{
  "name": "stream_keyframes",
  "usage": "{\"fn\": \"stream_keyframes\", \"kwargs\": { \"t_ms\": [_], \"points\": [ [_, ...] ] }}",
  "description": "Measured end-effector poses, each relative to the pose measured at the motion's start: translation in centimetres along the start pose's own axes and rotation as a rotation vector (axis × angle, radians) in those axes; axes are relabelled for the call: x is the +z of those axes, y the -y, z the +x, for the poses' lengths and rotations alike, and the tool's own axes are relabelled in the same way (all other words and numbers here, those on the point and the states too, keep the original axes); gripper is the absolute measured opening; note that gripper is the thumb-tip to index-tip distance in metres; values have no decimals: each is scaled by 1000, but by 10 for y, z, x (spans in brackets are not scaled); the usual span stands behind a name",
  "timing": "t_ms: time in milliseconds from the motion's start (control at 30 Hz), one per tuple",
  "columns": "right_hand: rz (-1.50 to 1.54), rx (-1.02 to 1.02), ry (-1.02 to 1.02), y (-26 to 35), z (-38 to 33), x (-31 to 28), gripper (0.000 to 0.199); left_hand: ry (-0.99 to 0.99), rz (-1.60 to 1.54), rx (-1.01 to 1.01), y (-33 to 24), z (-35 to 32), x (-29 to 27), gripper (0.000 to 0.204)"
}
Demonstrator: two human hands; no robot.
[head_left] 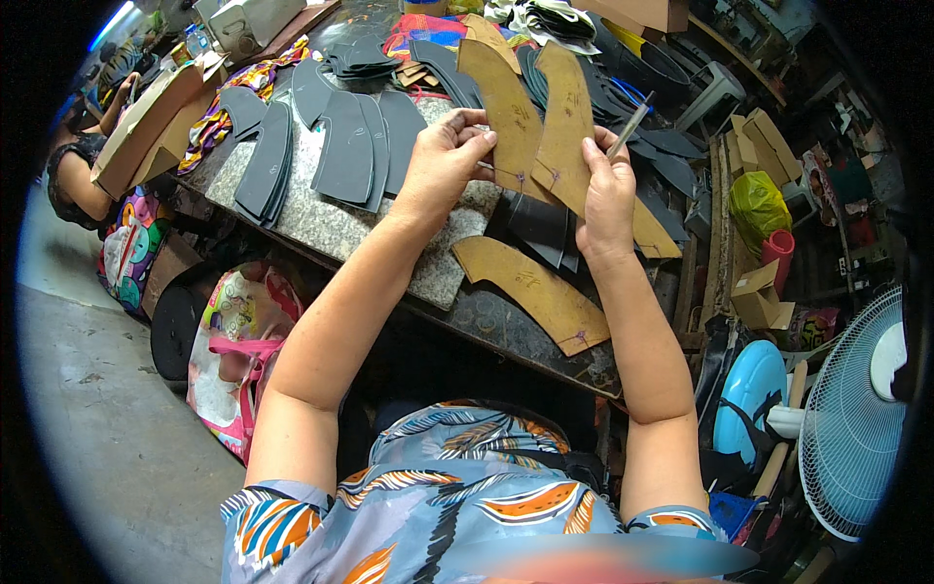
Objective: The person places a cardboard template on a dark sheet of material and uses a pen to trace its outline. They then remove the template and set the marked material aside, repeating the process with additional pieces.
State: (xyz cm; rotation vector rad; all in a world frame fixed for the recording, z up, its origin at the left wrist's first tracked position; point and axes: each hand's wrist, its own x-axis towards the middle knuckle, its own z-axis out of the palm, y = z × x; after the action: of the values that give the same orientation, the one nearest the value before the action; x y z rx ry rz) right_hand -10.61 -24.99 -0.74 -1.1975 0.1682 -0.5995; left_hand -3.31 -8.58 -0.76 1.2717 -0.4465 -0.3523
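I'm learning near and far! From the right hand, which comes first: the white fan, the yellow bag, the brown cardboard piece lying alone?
From the right hand:
1. Brown cardboard piece, just below it.
2. Yellow bag, to the right.
3. White fan, low in the right corner.

A dark worktop [506, 326] carried a speckled grey stone slab [321, 219] on its near left part. On the slab lay a fanned row of dark grey cut pieces [350, 146], overlapping one another. Just right of the slab, a long tan cardboard pattern [535, 292] lay flat near the front edge. Farther back lay more dark pieces [360, 56] and colourful cloth [428, 29].
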Motion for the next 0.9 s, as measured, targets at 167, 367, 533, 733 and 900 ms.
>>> {"fn": "stream_keyframes", "kwargs": {
  "t_ms": [167,367,533,733,900],
  "points": [
    [-156,0,135,-3,0,-2,29,18,-11,-20,5,-1,1,30],
    [-247,24,236,-4,7,-10,34,67,100,127,15,1,8,26],
    [-243,33,149,29,18,-12,31,-232,714,522,8,-13,18,29],
    [-316,-229,239,49,82,2,23,-16,858,841,1,-16,21,12],
    [-479,-256,141,15,186,22,26,173,900,928,7,-17,20,11]
  ]
}}
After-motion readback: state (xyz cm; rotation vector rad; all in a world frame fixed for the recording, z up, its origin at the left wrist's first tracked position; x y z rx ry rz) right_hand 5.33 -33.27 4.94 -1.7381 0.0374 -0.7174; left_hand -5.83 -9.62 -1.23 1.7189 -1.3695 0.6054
